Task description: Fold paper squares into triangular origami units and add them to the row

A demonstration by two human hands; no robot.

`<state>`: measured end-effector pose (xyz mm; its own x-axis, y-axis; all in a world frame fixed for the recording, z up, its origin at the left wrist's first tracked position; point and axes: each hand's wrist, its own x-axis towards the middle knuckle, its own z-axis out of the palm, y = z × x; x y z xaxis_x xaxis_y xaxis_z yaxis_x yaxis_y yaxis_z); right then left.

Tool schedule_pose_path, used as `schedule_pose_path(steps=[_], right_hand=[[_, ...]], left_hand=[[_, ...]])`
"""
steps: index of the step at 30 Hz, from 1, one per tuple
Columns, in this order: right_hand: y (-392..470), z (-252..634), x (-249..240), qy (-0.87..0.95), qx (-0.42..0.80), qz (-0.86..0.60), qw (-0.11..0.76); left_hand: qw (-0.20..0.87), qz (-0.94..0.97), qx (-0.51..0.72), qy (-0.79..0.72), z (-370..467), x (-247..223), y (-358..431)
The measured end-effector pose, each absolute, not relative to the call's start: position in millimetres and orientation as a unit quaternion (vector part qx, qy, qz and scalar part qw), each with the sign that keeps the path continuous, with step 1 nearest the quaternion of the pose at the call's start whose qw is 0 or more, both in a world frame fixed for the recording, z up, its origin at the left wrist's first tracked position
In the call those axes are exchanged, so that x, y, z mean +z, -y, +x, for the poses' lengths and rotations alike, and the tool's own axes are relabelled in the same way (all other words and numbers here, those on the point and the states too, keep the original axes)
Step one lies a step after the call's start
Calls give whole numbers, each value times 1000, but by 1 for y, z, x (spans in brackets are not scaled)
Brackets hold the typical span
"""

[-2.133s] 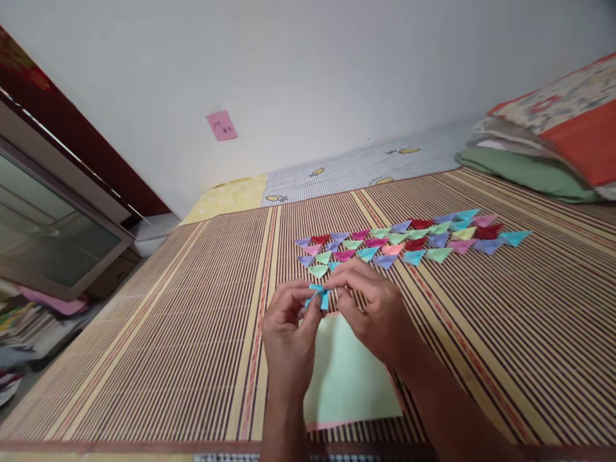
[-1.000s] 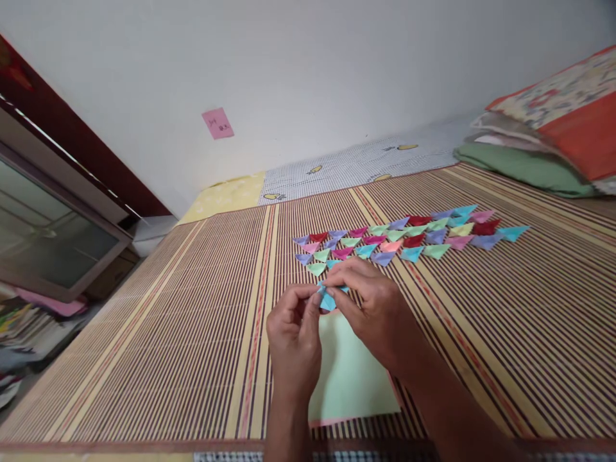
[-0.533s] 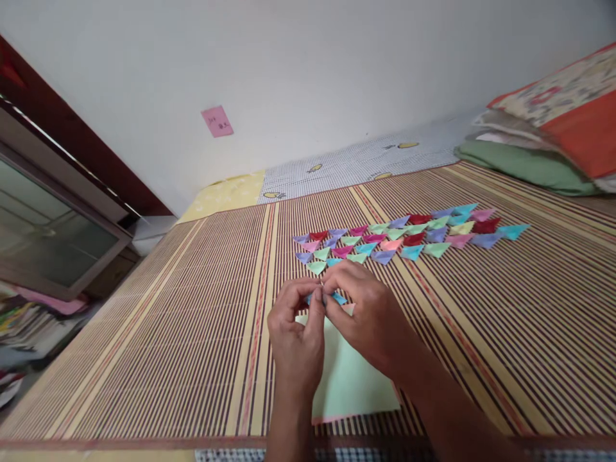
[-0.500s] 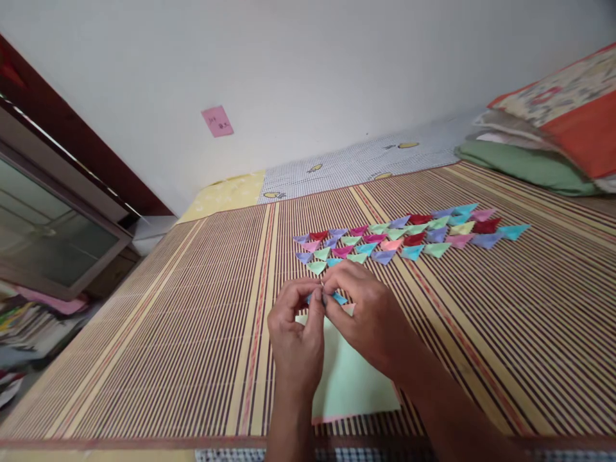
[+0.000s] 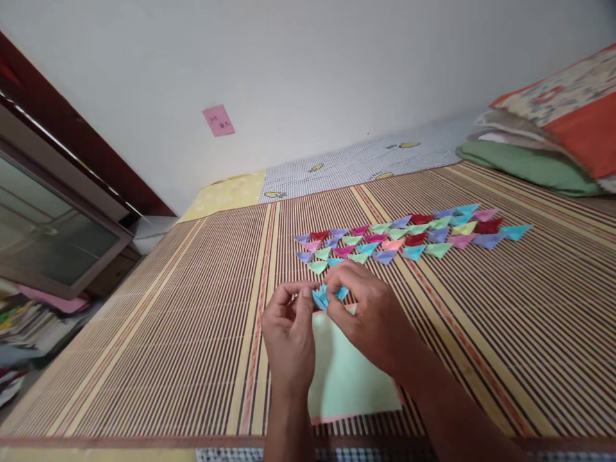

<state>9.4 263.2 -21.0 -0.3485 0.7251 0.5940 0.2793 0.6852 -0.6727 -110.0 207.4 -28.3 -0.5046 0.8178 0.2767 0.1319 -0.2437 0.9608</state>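
A small blue folded paper boat (image 5: 320, 298) is between my two hands, above the far edge of a pale green sheet of paper (image 5: 353, 372). My left hand (image 5: 289, 333) pinches the boat's left end with thumb and forefinger. My right hand (image 5: 363, 305) has its fingertips closed on the boat's right part, and they cover some of it. Just beyond my hands, several folded paper boats (image 5: 385, 256) in purple, green, red, pink and blue lie in slanting rows. The green sheet rests on the mat, with pinkish paper showing along its edges.
A striped bamboo mat (image 5: 192, 333) covers the bed. Pillows (image 5: 572, 102) and folded green cloth (image 5: 527, 168) are piled at the far right. A pink note (image 5: 218, 120) is stuck on the wall. To the left stands a cabinet with a glass door (image 5: 52, 224).
My left hand has shifted slightly left and its thumb has moved off the middle of the blue boat. More of the boat now shows between my hands.
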Motion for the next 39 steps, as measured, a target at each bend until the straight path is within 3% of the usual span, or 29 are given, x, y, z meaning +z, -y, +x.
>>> schedule_pose_path(steps=[10,31,39], right_hand=[[-261,9,-19,811,187,-298,467],[-258,7,-19,815,190,-268,477],[-256,7,-18,820,198,-250,476]], left_hand=[[359,402,660,-524,-107,-26,-208],[185,427,605,-646,-110,-22,-200],[153,436,633,-622,-107,-21,-199]])
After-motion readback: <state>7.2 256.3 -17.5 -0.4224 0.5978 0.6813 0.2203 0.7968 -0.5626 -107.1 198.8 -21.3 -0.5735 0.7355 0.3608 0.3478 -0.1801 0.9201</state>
